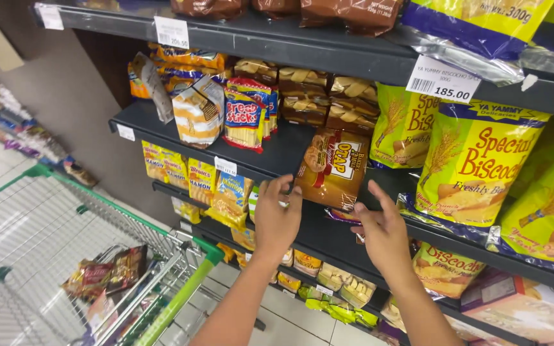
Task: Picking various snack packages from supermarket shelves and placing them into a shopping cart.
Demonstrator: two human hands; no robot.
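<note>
An orange and brown snack bag leans forward at the edge of the middle dark shelf. My left hand is just left of the bag's lower corner, fingers curled toward it, thumb near its edge. On the bag's lower right is my right hand, fingers spread, fingertips close to the bottom corner. I cannot tell whether either hand touches the bag. Neither hand grips it.
Large yellow and blue biscuit bags fill the shelf to the right. A red breadstick pack and a white and orange bag stand to the left. A green-handled shopping cart with a snack pack sits at lower left.
</note>
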